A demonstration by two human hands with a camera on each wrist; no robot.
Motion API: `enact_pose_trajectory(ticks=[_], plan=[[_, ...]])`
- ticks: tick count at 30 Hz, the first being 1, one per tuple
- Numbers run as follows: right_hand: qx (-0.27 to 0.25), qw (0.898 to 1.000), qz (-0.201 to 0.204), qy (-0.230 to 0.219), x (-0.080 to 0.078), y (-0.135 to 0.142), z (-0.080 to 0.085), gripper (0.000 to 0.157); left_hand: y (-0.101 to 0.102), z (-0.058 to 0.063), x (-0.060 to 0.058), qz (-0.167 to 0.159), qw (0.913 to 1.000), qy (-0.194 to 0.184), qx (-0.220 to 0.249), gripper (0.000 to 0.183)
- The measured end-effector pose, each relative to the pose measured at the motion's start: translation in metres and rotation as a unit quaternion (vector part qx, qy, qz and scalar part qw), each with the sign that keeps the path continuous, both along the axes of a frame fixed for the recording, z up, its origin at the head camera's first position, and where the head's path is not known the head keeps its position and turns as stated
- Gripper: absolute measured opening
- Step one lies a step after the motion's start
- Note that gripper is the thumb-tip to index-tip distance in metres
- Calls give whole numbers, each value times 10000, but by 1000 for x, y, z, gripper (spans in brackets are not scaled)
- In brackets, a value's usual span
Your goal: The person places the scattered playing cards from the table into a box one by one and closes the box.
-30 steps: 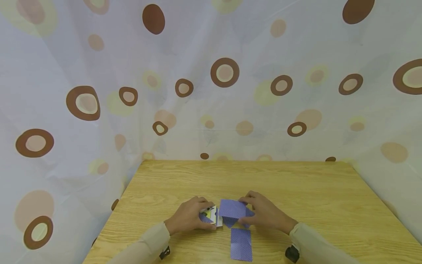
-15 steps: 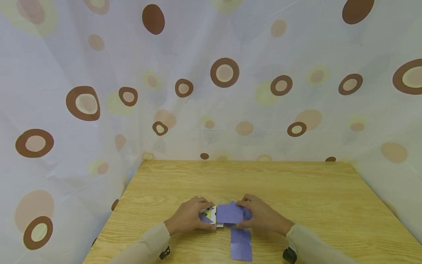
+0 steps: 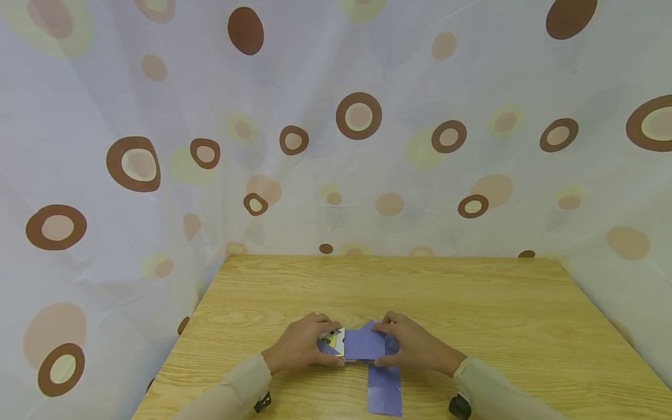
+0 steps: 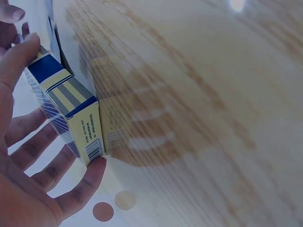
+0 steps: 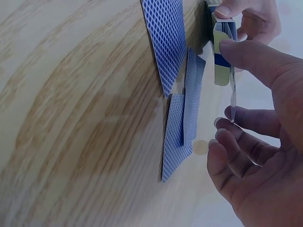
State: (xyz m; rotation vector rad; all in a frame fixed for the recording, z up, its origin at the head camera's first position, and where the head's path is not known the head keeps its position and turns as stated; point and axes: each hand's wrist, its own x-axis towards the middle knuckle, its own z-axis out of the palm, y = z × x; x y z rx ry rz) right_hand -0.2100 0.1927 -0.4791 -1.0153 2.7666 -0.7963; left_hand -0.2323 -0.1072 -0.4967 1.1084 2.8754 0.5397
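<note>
My left hand [image 3: 300, 344] grips a playing-card box [image 4: 84, 113] from its far and near sides, thumb on one edge and fingers on the other. The box lies on its side, with an ace-like print [image 3: 333, 338] on its face and a barcode at its end. In the right wrist view its open end shows a loose flap [image 5: 221, 75]. My right hand [image 3: 417, 344] pinches a blue-patterned playing card [image 3: 363, 343] by its edges. That card's left end meets the box's open end; how far it reaches inside is hidden.
Several blue-backed cards lie face down below and beside my right hand: a near card [image 5: 165, 38] and two overlapping cards [image 5: 194, 94] farther off. The wooden table [image 3: 472, 291] ends at a spotted curtain [image 3: 399, 175] behind and at both sides.
My right hand has moved left and slightly nearer, bringing the tilted card level and up against the box. The left hand and box have stayed in place.
</note>
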Motion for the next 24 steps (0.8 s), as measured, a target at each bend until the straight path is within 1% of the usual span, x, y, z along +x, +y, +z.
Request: enact_pose_trajectory(ticks=[8, 15, 18, 22, 24], plan=[[-25, 10000, 48, -14, -5, -11, -2, 70, 1, 1, 0, 2, 10000, -9, 23, 78], [22, 10000, 9, 52, -7, -22, -3, 70, 1, 1, -1, -8, 10000, -5, 5, 80], [-117, 9999, -51, 96, -7, -26, -1, 62, 1, 1, -1, -5, 10000, -19, 20, 80], [-342, 9992, -113, 163, -6, -29, -1, 44, 1, 0, -1, 5, 10000, -28, 34, 80], [-394, 9989, -88, 218, -6, -30, -1, 40, 1, 0, 0, 10, 10000, -29, 24, 80]])
